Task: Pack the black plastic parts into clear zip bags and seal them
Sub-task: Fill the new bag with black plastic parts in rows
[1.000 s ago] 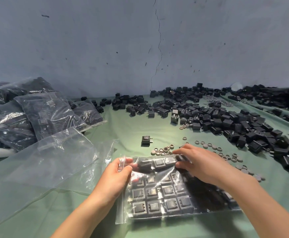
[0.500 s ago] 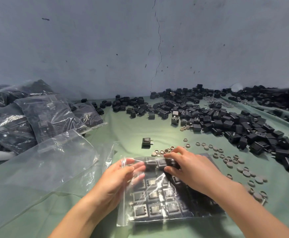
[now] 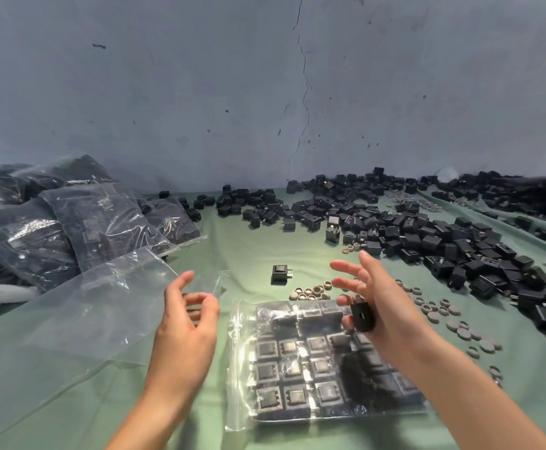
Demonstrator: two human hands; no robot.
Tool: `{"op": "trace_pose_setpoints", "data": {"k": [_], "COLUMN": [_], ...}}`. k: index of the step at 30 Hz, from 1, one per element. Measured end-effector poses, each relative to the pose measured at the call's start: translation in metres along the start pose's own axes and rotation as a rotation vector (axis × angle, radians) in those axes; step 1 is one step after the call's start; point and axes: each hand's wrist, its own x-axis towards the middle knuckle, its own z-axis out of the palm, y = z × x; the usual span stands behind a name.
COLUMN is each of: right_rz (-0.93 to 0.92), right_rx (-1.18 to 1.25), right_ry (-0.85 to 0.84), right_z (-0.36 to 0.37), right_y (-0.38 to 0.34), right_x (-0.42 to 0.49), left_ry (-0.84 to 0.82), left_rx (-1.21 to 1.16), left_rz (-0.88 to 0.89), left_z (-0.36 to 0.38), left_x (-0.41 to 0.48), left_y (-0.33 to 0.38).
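A clear zip bag (image 3: 245, 323) lies flat on the green cloth in front of me, filled with rows of black plastic parts (image 3: 294, 371). My left hand (image 3: 185, 323) hovers just left of the bag's top edge, fingers apart and holding nothing. My right hand (image 3: 383, 315) is raised over the bag's upper right corner. Its upper fingers are spread while thumb and lower fingers pinch one black part (image 3: 362, 316). A single black part (image 3: 279, 274) stands alone beyond the bag.
Empty clear bags (image 3: 70, 323) lie to the left. Packed bags (image 3: 57, 228) are stacked at far left. A big pile of loose black parts (image 3: 434, 241) covers the right and back. Small grey rings (image 3: 310, 292) and discs (image 3: 463, 329) are scattered nearby. A grey wall stands behind.
Both hands have lifted off the top edge of the filled bag and spread. My right hand now holds a loose black part above the bag.
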Motion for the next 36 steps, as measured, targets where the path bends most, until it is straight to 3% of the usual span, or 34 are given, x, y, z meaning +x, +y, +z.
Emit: {"op": "trace_pose_setpoints", "data": {"k": [2,6,11,14,16,18,22,24,29,34,36], "right_rz": [-0.035,-0.253,-0.434,-0.414,-0.39,-0.42,-0.489,-0.464,-0.404,-0.425,-0.43], "right_rx": [-0.057,-0.374,-0.64,-0.592,-0.503,-0.536,-0.995,-1.188,-1.467,-1.549,-1.541], "right_ry": [-0.051,-0.159,-0.262,-0.254,-0.242,-0.189,-0.021,0.0,-0.075,-0.081,-0.083], "right_z": [0.012,0.033,0.05,0.052,0.048,0.039,0.011,0.001,-0.006,-0.006,-0.006], "right_y": [-0.002,0.001,0.022,0.026,0.022,0.018,0.022,0.028,0.039,0.043,0.043], "right_x": [-0.01,-0.03,-0.047,-0.045,-0.039,-0.03,-0.012,-0.005,0.003,0.006,0.005], "left_ry": [-0.109,-0.413,-0.548,-0.609,-0.569,-0.421,-0.129,-0.137,-0.277,-0.387,-0.332], "left_rx": [0.017,0.082,0.213,0.149,0.077,0.038,0.109,0.177,-0.013,-0.164,-0.058], "left_rz": [0.197,0.378,0.413,0.396,0.35,0.249,-0.087,-0.212,-0.4,-0.389,-0.274], "left_z": [0.001,0.017,0.038,0.038,0.029,0.016,-0.011,-0.015,0.0,0.023,0.029], "left_x": [-0.014,-0.04,-0.056,-0.056,-0.05,-0.036,0.005,0.015,0.016,0.008,0.007], "left_y": [0.007,0.018,0.015,0.016,0.021,0.017,-0.011,-0.025,-0.035,-0.027,-0.028]}}
